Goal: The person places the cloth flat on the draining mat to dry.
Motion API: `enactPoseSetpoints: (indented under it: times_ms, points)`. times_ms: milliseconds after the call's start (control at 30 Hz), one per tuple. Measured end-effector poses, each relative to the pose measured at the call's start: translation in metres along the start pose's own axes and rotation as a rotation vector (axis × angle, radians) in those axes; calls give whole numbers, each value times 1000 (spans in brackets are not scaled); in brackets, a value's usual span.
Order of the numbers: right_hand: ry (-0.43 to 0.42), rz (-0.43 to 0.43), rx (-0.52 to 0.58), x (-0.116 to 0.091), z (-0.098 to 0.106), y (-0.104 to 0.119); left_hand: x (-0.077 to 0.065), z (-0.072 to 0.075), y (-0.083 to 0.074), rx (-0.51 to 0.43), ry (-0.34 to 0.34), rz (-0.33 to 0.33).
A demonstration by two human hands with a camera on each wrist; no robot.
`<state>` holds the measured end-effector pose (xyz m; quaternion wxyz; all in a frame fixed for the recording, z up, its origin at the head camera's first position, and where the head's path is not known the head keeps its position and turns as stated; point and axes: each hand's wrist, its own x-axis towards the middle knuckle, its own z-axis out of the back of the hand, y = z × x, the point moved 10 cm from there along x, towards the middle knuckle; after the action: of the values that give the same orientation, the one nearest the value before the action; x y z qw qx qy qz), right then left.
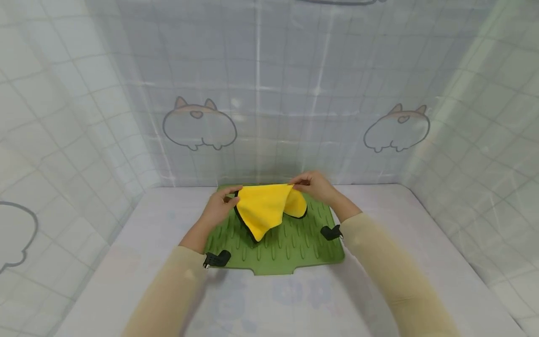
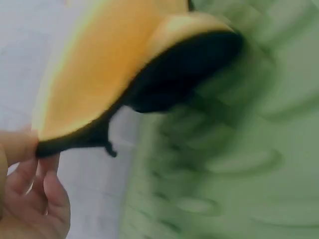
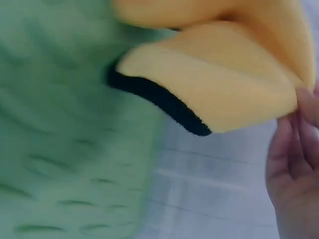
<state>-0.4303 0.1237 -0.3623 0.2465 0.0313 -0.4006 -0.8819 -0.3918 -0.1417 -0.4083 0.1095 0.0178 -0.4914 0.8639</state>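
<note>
While the left hand (image 1: pixel 217 204) and the right hand (image 1: pixel 315 185) each pinch the yellow cloth (image 1: pixel 261 206) over the green mat (image 1: pixel 269 255), it is better to pull gently and evenly, so that no slack or fold forms between them.

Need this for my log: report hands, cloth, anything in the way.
Left hand and right hand both pinching black-edged yellow cloth. Cloth hanging over green ridged mat, contact unclear. No obstruction visible.
</note>
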Motion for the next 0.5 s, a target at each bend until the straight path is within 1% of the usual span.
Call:
enactPoseSetpoints:
  times_ms: [100, 200, 300, 400, 500]
  points:
    - [-21, -30, -59, 1, -13, -13, 1, -5, 18, 41, 3, 51]
    - [-43, -72, -47, -7, -14, -21, -2, -10, 31, 36, 25, 89]
    - [-50, -88, -7, -18, -9, -28, -6, -14, 37, 15, 62, 103]
    - [-38, -97, 49, -29, -7, -35, -13, -13, 39, 2, 84, 107]
    - [22, -134, 133, -42, -15, -45, -20, -11, 41, -11, 90, 111]
